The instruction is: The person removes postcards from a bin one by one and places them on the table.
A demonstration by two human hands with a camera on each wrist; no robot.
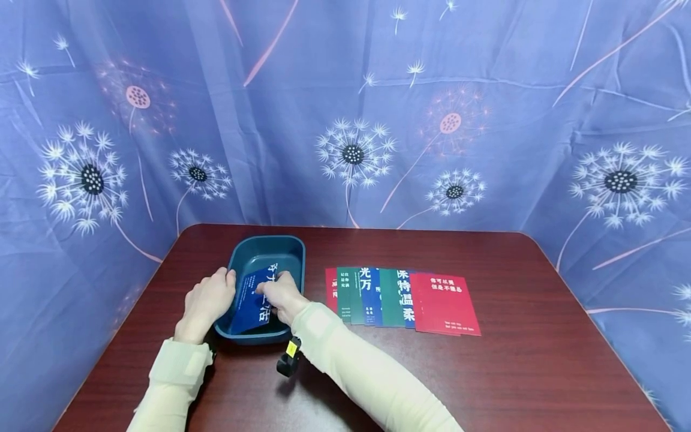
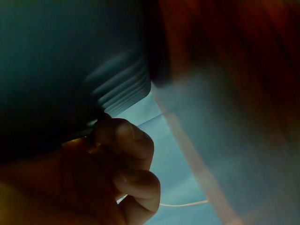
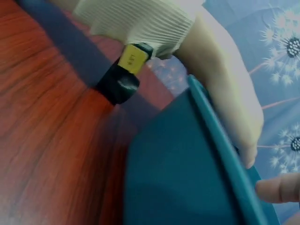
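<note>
A teal plastic bin (image 1: 270,239) stands at the left of the table. My left hand (image 1: 205,303) grips its left rim; curled fingers (image 2: 133,140) show against the ribbed outer wall in the left wrist view. My right hand (image 1: 283,294) reaches over the right rim and pinches a blue card (image 1: 251,306) with white Chinese characters. The card lies slanted within the bin, its lower end near the front wall. From the right wrist view, the bin's outer wall (image 3: 173,173) hides the card, and only some right-hand fingers (image 3: 279,188) show at the edge.
Right of the bin, a row of overlapping red, green and blue cards (image 1: 391,300) lies on the dark red wooden table (image 1: 513,372). A red card (image 1: 445,306) is on top at the row's right end. Blue dandelion-print cloth (image 1: 281,150) hangs behind the table.
</note>
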